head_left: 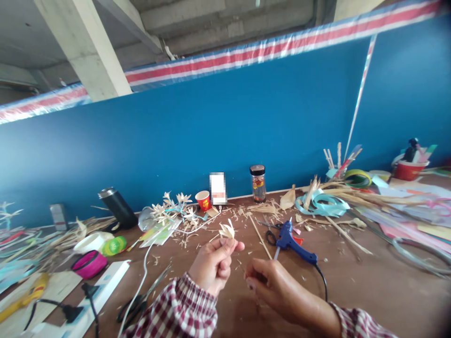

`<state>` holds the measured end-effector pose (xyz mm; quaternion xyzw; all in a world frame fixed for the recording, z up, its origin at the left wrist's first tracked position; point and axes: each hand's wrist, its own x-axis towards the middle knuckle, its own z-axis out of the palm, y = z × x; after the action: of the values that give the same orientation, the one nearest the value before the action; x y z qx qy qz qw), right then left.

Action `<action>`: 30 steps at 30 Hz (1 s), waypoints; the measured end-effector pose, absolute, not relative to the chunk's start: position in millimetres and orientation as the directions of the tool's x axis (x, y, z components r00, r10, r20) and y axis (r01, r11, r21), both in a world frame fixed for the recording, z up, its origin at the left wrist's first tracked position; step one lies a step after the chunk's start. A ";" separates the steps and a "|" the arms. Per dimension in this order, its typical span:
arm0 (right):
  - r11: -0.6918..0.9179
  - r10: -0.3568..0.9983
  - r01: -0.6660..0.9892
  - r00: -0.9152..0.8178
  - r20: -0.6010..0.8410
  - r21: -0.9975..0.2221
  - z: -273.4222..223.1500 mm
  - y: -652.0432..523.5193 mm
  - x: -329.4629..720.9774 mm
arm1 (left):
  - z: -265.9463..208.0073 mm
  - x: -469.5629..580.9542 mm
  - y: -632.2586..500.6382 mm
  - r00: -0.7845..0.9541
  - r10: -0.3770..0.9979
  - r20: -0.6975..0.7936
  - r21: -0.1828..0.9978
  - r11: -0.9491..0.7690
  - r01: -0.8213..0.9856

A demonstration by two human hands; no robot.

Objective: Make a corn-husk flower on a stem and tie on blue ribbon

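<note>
My left hand [213, 266] is closed, its thumb and fingertips pinching a small pale flower [227, 230] that looks made of dried husk or straw. The petals stick up above the fingers and the flower's base is hidden. To its right, my right hand [273, 284] hangs low over the table with the fingers curled in and the thumb against them; whatever it holds, if anything, is hidden. Just beyond the right hand lies a blue glue gun [294, 245], nozzle pointing away. Black-handled scissors [270, 237] and a thin straw stick [260, 236] rest beside it.
More husk flowers [181, 203] stand behind, near a red paper cup [203, 201] and a lidded jar [258, 184]. At left are scissors [141, 300], a power strip [102, 284] and a black flask [118, 206]. Blue ribbon [326, 204] and straw lie right.
</note>
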<state>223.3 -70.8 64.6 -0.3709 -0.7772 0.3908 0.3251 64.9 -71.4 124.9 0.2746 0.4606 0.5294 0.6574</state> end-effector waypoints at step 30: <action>-0.113 0.745 -0.007 -0.662 -0.079 -0.994 59.1 -66.7 209.9 | 90.4 45.5 -52.8 -0.094 0.980 -0.173 0.910 0.123 -0.396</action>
<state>209.9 -66.7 59.1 -0.3041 -0.6062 0.6810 0.2762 45.5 -52.8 90.4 0.3188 0.4583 0.5806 0.5926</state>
